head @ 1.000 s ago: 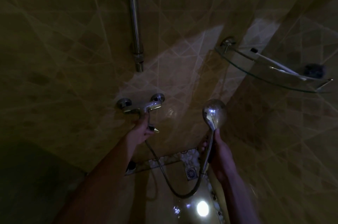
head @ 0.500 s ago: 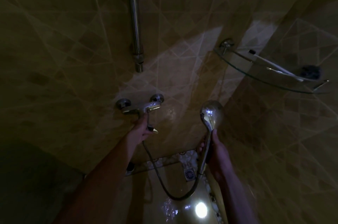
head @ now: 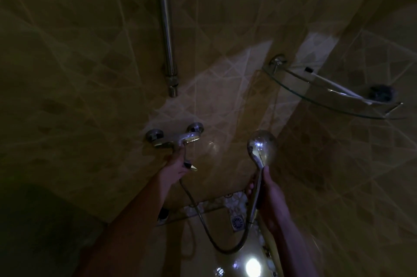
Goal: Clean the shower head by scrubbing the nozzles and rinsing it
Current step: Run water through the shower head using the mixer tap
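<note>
Dim tiled stall; right hand grips upright shower head; left hand grips tap lever.

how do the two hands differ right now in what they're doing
The left hand reaches up to the wall-mounted faucet, fingers at its lever; the right hand grips the shower head by its handle. The left hand sits higher and closer to the tiled wall; the right is lower, above the floor drain. Both are bare, each on chrome plumbing.

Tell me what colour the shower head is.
Shiny silver chrome; the shower head shows best in the head view, held by the right hand.
</note>
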The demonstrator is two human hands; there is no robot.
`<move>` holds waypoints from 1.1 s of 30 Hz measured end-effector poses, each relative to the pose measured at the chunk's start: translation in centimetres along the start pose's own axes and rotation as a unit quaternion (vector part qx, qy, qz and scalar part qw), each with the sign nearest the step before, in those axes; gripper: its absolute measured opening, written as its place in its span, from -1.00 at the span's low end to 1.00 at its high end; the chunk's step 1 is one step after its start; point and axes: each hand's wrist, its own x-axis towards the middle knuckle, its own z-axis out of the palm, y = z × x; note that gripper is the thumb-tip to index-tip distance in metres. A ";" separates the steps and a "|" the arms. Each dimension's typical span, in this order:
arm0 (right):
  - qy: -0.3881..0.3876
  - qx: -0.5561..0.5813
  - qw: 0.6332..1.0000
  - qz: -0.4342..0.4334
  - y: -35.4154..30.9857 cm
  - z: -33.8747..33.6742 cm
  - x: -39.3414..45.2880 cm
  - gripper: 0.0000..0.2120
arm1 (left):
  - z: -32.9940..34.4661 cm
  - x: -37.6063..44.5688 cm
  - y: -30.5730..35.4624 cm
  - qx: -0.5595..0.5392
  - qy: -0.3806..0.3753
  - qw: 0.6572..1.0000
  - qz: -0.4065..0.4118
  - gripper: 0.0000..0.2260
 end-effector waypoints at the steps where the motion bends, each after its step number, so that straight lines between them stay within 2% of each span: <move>1: 0.002 -0.002 1.000 0.000 0.0 0.1 0.0 -0.51 | -0.1 0.1 -0.1 0.004 -0.005 1.000 -0.003 -0.41; 6: 0.007 -0.001 1.000 0.000 -0.1 0.2 -0.1 -0.50 | -0.6 -0.4 0.3 0.003 -0.007 1.000 -0.015 -0.29; 14: 0.004 0.018 1.000 0.001 -0.4 0.5 -0.1 -0.52 | -0.8 -0.8 0.4 -0.001 -0.022 1.000 -0.017 -0.28; 20: 0.012 0.004 1.000 0.001 -0.7 0.8 0.1 -0.51 | -0.9 -0.6 0.1 0.015 -0.039 0.999 -0.015 -0.52; 23: 0.008 0.000 1.000 0.003 -0.6 0.8 0.3 -0.50 | -0.7 -0.4 -0.2 0.002 -0.025 1.000 -0.009 -0.45; 33: 0.019 0.002 1.000 -0.003 -0.7 0.6 0.7 -0.49 | 0.2 -1.2 0.3 -0.024 -0.002 1.000 0.005 -0.46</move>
